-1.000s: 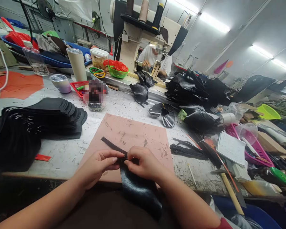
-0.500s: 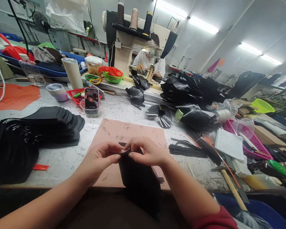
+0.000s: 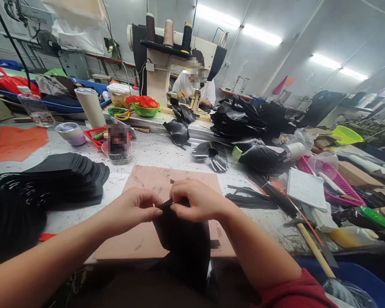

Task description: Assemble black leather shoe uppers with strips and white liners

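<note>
Bare hands meet at the center of the frame over a pinkish work mat (image 3: 137, 175), a black sheet piece (image 3: 186, 239) held by its top edge. The left hand (image 3: 136, 209) has thumb and forefinger drawn nearly together at the edge's left end; the right hand (image 3: 192, 201), fingers curled, pinches the edge just beside it between thumb and forefinger. The piece lies directly below the fingertips, hanging toward the bottom center of the frame and past the mat's near edge. How firmly each hand grips cannot be told; the other left fingers are partly hidden. At left, a thick stack of black pieces (image 3: 73, 175) lies on the worktable (image 3: 154, 147). At upper center, a co-worker in a white top (image 3: 208, 90) sits behind a sewing machine (image 3: 157, 79) topped by three thread spools (image 3: 168, 33).
</note>
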`<action>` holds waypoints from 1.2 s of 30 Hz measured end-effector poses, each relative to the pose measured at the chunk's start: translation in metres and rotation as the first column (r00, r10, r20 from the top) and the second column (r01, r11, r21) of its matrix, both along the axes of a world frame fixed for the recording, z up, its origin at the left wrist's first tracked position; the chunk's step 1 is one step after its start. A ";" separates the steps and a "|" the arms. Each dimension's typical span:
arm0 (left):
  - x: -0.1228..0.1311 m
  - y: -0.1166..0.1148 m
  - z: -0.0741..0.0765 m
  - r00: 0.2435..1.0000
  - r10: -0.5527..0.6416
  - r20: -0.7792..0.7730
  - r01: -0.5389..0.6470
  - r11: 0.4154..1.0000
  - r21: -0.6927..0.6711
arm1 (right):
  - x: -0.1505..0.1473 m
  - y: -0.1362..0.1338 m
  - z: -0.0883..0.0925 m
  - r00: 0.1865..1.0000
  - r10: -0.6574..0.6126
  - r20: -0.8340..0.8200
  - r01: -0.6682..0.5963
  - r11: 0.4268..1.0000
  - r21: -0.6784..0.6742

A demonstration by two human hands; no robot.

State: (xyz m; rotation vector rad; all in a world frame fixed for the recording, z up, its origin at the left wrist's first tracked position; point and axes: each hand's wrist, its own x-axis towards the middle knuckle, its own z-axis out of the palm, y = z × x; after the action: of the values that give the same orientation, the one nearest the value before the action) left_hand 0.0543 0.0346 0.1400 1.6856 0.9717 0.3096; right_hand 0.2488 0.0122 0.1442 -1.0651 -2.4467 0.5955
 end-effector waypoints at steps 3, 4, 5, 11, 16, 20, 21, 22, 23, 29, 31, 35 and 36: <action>0.000 0.003 0.000 0.998 -0.061 -0.027 0.062 0.998 0.030 | 0.000 0.002 0.001 1.000 0.003 0.025 -0.004 1.000 0.008; 0.000 0.004 0.000 0.996 -0.076 -0.047 0.078 0.996 0.047 | -0.001 0.002 0.001 1.000 0.001 0.030 -0.001 1.000 0.009; -0.001 0.005 0.000 0.994 -0.091 -0.067 0.095 0.993 0.064 | -0.001 0.002 0.001 0.999 -0.003 0.034 0.003 1.000 0.009; -0.001 0.009 0.003 0.968 -0.206 -0.146 0.226 0.964 0.142 | -0.007 -0.002 0.001 0.994 -0.033 0.102 0.032 0.999 0.013; 0.003 0.007 0.007 0.954 -0.243 -0.179 0.263 0.959 0.103 | -0.011 -0.007 0.004 0.987 0.002 0.159 -0.008 0.999 0.034; 0.005 0.003 0.009 0.951 -0.207 -0.229 0.224 0.973 0.051 | -0.004 -0.006 0.007 0.988 -0.020 0.152 0.011 0.998 0.057; 0.005 0.003 0.009 0.947 -0.219 -0.234 0.233 0.972 0.034 | -0.002 -0.005 0.008 0.988 -0.023 0.152 0.015 0.998 0.054; 0.005 0.003 0.010 0.943 -0.235 -0.237 0.247 0.969 0.021 | -0.001 -0.004 0.008 0.988 -0.020 0.152 0.013 0.999 0.045; 0.004 0.004 0.010 0.939 -0.250 -0.238 0.261 0.965 0.016 | 0.000 -0.003 0.008 0.988 -0.011 0.152 0.006 0.999 0.032; 0.001 0.010 0.008 0.929 -0.311 -0.200 0.312 0.950 -0.030 | -0.001 -0.004 0.008 0.988 -0.006 0.155 0.006 1.000 0.001; 0.002 0.011 0.007 0.933 -0.318 -0.172 0.324 0.946 0.011 | -0.003 -0.006 0.008 0.987 -0.005 0.159 0.002 1.000 0.019; 0.012 0.010 0.006 0.952 -0.290 -0.099 0.301 0.946 0.122 | -0.005 -0.010 0.011 0.981 -0.019 0.193 0.004 0.997 0.076; 0.014 0.008 0.006 0.958 -0.267 -0.107 0.277 0.956 0.092 | -0.004 -0.010 0.012 0.980 -0.023 0.200 0.007 0.997 0.081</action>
State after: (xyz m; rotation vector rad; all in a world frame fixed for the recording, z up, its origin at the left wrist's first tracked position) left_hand 0.0684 0.0431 0.1456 1.9203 0.7879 0.1000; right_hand 0.2447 0.0019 0.1562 -1.1611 -2.6071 0.3987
